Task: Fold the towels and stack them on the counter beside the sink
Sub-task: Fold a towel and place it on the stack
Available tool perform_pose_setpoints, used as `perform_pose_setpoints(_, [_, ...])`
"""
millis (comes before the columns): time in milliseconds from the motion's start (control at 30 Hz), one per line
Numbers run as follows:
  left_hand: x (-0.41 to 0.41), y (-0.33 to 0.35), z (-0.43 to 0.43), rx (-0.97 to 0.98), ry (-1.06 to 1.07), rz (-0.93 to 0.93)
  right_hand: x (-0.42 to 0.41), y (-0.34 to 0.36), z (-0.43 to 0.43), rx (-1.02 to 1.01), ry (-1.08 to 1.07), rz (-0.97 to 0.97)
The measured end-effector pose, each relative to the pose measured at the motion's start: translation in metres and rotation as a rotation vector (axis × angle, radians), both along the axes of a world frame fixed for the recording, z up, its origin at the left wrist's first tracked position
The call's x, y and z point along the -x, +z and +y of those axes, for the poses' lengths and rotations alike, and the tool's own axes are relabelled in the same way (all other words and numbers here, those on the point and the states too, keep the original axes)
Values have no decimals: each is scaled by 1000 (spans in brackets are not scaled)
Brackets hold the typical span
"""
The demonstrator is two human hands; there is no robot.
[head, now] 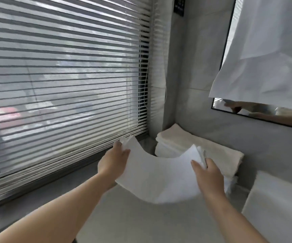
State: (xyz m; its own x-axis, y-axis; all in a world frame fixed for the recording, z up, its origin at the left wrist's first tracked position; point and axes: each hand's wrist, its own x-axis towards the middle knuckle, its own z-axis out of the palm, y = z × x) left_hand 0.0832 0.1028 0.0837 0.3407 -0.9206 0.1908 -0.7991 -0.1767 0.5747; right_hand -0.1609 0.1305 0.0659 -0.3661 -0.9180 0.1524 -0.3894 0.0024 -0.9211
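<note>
A folded white towel [159, 174] sags in the air between both hands, just above the grey counter [133, 220]. My left hand [113, 162] pinches its far left corner, thumb on top. My right hand [206, 172] grips its far right corner. Behind it, in the corner by the wall, lies a stack of folded cream and white towels [178, 139], partly hidden by the held towel.
Venetian blinds [62, 76] cover the window on the left, with a sill below. A mirror [264, 113] hangs on the right wall, draped with a white cloth [268, 55]. A white sink block [278, 206] stands at the lower right.
</note>
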Motion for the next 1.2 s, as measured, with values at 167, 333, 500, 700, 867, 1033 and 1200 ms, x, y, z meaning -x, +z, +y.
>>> perform_pose_setpoints(167, [15, 2, -55, 13, -80, -58, 34, -2, -22, -12, -143, 6])
perform_pose_setpoints(333, [39, 9, -110, 29, -162, -63, 64, -4, -42, -20, -274, 5])
perform_pose_setpoints(500, [52, 15, -166, 38, -232, -28, 81, 1, -63, 7, -357, -25])
perform_pose_setpoints(700, [67, 8, -224, 2, -340, 8, 93, 3, -86, 31, -443, -53])
perform_pose_setpoints(867, [81, 11, -253, -39, -423, 73, 103, 0, -110, 40, -501, -86])
perform_pose_setpoints(1033, [90, 12, -295, -114, -450, 209, 110, -4, -134, 14, -515, -161])
perform_pose_setpoints(1200, [103, 4, -324, -114, -478, 145, 117, -13, -158, -17, -539, -139])
